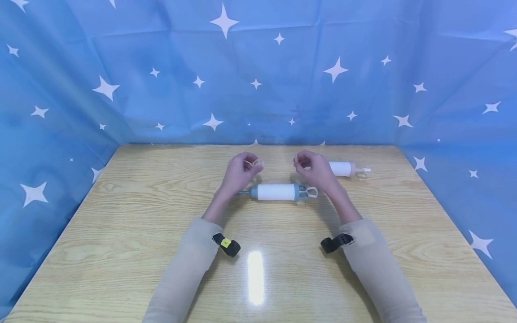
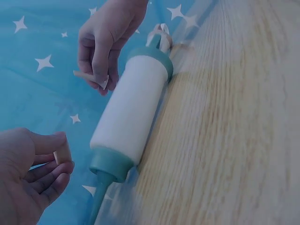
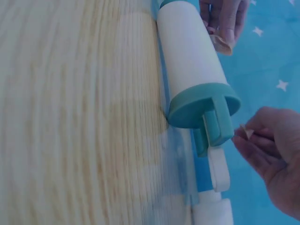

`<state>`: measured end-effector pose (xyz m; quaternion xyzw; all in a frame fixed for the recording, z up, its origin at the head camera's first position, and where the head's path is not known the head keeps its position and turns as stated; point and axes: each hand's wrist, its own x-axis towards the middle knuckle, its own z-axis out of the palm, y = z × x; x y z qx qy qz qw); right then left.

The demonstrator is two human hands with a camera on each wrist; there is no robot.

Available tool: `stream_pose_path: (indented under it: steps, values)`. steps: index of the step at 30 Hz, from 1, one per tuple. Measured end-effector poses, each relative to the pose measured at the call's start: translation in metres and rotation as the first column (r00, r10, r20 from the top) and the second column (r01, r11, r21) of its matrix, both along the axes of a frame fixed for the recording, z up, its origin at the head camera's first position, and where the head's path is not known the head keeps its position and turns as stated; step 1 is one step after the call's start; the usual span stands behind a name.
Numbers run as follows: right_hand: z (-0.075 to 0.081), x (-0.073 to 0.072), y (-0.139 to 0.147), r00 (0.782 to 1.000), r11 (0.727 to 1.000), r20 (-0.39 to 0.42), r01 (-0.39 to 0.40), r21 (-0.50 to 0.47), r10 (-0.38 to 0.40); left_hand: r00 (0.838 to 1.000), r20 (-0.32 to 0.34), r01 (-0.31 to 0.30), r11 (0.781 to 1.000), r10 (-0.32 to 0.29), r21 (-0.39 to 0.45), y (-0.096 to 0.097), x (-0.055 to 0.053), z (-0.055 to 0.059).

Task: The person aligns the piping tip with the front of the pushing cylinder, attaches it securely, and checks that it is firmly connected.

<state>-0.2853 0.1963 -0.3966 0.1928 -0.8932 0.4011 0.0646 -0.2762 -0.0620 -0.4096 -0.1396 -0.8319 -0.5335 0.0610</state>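
Observation:
In the head view my left hand (image 1: pixel 238 174) pinches a small pale curved piece (image 2: pixel 62 152) between thumb and fingers. A little to the right, my right hand (image 1: pixel 317 171) holds a thin, pale beige piece (image 3: pixel 246 131) at its fingertips; its full shape is partly hidden. The hands are apart. On the table in front of them lies a white cylinder with teal end caps (image 1: pixel 276 192), a thin teal rod at its left and a pale loop at its right. Neither hand appears to grip it. Another white cylinder with pinkish-beige caps (image 1: pixel 340 168) lies partly behind my right hand.
Everything lies on a wood-grain table (image 1: pixel 121 251). A blue cloth with white stars (image 1: pixel 258 58) hangs behind and along both sides. Black wrist cameras are strapped over both sleeves (image 1: pixel 383 269).

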Motion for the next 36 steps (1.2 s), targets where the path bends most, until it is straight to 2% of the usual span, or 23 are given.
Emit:
stream_pose_path:
  steps: [7, 16, 20, 27, 36]
  values:
    - [0.004, 0.009, -0.003, 0.997, 1.0, -0.077, -0.017, -0.018, 0.016, 0.999, -0.012, 0.033, 0.999, -0.033, 0.038, 0.001, 0.012, 0.009]
    - [0.007, 0.02, -0.005, 0.983, 0.998, -0.179, -0.052, -0.021, 0.047, 0.998, -0.002, 0.068, 0.995, -0.068, 0.078, 0.0, 0.029, 0.019]
    - [0.011, 0.027, -0.008, 0.969, 0.998, -0.241, -0.065, -0.004, 0.063, 0.996, 0.009, 0.083, 0.991, -0.084, 0.105, 0.0, 0.036, 0.024]
    - [0.022, 0.039, -0.012, 0.931, 0.994, -0.352, -0.105, 0.006, 0.101, 0.992, -0.005, 0.128, 0.981, -0.129, 0.146, 0.0, 0.048, 0.035]
    - [0.038, 0.056, -0.015, 0.936, 0.991, -0.33, -0.135, -0.011, 0.124, 0.982, -0.025, 0.188, 0.964, -0.187, 0.187, -0.001, 0.063, 0.048]
